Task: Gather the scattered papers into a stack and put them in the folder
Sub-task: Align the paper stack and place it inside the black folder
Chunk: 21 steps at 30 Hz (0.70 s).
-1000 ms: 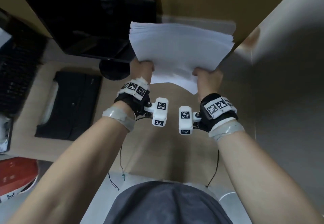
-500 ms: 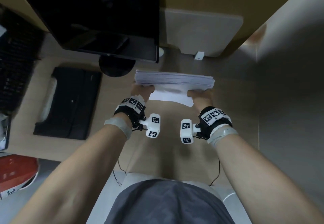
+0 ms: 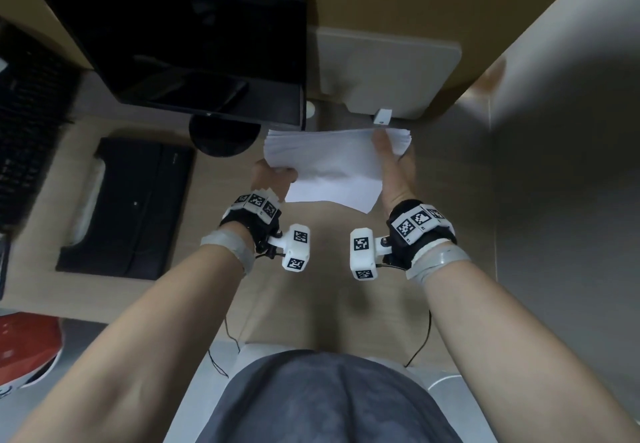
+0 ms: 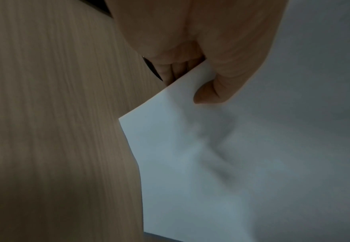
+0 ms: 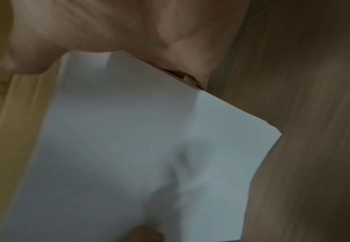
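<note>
A stack of white papers [image 3: 325, 162] is held above the wooden desk [image 3: 322, 269], between both hands. My left hand [image 3: 277, 174] pinches its near left corner; in the left wrist view the thumb [image 4: 211, 91] lies on top of the papers [image 4: 242, 163] with the fingers underneath. My right hand [image 3: 389, 151] grips the right edge, thumb stretched along the top sheet towards the far corner. The right wrist view shows the papers [image 5: 128, 147] under the palm [image 5: 128, 32]. A black folder [image 3: 128, 207] lies shut on the desk to the left.
A dark monitor [image 3: 180, 44] and its round base [image 3: 221, 134] stand just behind the papers. A beige board [image 3: 388, 71] with a small white tab leans at the back right. A keyboard [image 3: 27, 123] is far left, a grey wall [image 3: 561, 200] on the right, and something red [image 3: 24, 349] lower left.
The stack came down from upright in front of the monitor to low over the desk, then tilted flatter. My right hand slid from the near corner up the right edge.
</note>
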Each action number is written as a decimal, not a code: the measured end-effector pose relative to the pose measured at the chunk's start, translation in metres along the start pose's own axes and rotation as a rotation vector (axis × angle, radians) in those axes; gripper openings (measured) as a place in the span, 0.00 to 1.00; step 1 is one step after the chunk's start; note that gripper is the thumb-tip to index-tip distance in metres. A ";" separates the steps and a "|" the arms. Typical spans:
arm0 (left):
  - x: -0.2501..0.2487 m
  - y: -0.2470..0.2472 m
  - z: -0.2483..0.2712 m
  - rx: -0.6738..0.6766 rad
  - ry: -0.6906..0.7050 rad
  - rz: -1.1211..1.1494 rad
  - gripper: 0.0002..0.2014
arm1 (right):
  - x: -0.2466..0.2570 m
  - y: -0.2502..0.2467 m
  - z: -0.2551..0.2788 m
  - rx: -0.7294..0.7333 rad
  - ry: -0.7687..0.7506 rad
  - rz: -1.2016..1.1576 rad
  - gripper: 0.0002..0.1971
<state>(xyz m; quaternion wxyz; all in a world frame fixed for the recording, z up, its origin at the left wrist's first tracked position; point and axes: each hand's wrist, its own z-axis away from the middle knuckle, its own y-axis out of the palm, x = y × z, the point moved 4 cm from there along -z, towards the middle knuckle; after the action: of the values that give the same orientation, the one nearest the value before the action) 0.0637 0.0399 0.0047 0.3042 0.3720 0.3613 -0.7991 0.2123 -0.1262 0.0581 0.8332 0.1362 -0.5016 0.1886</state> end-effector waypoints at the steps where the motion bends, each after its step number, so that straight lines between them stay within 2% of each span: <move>1: 0.002 0.000 0.002 0.011 0.000 0.008 0.16 | 0.005 0.001 0.001 -0.020 0.001 -0.005 0.27; 4: 0.007 0.003 0.006 0.052 0.024 -0.060 0.11 | 0.007 0.000 0.003 -0.043 0.041 0.002 0.36; 6: 0.008 0.004 0.009 0.031 0.024 -0.066 0.07 | 0.003 0.000 0.004 -0.036 0.053 0.019 0.39; 10: 0.003 0.001 0.014 -0.011 0.033 -0.015 0.09 | 0.002 -0.001 0.006 -0.055 0.096 -0.008 0.44; 13: -0.001 0.000 0.017 -0.005 0.038 0.039 0.12 | 0.009 -0.001 0.006 -0.047 0.066 -0.073 0.36; 15: -0.002 0.002 0.018 0.013 0.035 0.070 0.15 | 0.016 -0.001 0.005 -0.039 0.008 -0.090 0.19; 16: -0.003 0.002 0.018 0.010 0.025 0.068 0.14 | 0.019 -0.002 0.005 -0.039 -0.036 -0.086 0.15; 19: -0.001 -0.001 0.020 -0.012 -0.003 0.045 0.09 | 0.019 -0.005 -0.002 -0.019 -0.109 -0.054 0.13; 21: 0.002 -0.001 0.019 -0.016 0.013 0.009 0.09 | 0.021 -0.006 -0.006 -0.007 -0.104 -0.051 0.16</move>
<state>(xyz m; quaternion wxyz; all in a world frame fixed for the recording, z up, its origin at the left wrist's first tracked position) 0.0546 0.0245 0.0122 0.3084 0.3765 0.3681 -0.7922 0.2282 -0.1250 0.0743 0.8110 0.1557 -0.5414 0.1579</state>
